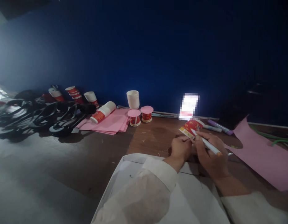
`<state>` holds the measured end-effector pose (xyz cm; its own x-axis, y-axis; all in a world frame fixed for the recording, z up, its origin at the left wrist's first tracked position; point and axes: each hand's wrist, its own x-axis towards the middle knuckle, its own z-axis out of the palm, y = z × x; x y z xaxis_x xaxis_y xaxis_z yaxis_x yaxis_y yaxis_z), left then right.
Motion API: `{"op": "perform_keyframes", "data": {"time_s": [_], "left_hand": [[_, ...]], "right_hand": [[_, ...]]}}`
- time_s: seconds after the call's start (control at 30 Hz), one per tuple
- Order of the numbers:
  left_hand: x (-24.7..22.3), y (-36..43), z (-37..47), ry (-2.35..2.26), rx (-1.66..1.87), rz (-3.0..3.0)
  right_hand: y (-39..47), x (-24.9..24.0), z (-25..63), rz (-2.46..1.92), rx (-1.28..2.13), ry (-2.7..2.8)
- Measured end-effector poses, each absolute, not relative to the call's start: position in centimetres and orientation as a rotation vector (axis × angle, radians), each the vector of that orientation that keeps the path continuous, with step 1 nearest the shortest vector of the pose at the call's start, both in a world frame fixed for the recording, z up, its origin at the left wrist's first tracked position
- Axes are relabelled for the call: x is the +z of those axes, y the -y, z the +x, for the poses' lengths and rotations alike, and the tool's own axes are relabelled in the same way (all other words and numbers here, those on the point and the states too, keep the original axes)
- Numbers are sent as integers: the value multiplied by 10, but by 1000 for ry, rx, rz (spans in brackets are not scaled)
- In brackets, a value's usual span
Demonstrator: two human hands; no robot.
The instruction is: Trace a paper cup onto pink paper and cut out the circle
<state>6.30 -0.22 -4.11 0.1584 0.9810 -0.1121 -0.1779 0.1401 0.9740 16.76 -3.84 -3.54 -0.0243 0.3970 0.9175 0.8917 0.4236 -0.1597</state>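
Note:
A white marker pen point(211, 147) with an orange end is gripped in my right hand point(215, 157), its tip against a red paper cup point(190, 127) with a yellow pattern. The cup lies tilted on its side. My left hand point(181, 148) is closed at the cup's near rim and holds it; part of the grip is hidden. Just behind the right hand, a light-coloured marker point(212, 128) and a purple marker point(220, 127) lie on the brown table point(153, 137).
Two red cup pieces with pink paper discs point(134, 113) stand mid-table near a white cup point(133, 99). Pink sheets point(111, 121) with a cup stack point(103, 112) lie left, beside black straps point(64, 119). Cut pink paper point(265, 155) is right. A blurred bright screen point(189, 105) leans behind.

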Motion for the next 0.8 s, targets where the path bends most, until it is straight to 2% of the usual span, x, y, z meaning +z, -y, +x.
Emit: {"op": "perform_keyframes", "data": {"time_s": [0.27,0.43,0.8], "left_hand": [[-42,0,62,-699,1136,535],[-39,1,61,-663,1142,423],[-39,3,60,-584,1185,452]], "right_hand": [[40,-37,166,-1301,-324,1422],[40,-36,166,-1380,-185,1329],[42,-31,163,-1214,-374,1585]]}}
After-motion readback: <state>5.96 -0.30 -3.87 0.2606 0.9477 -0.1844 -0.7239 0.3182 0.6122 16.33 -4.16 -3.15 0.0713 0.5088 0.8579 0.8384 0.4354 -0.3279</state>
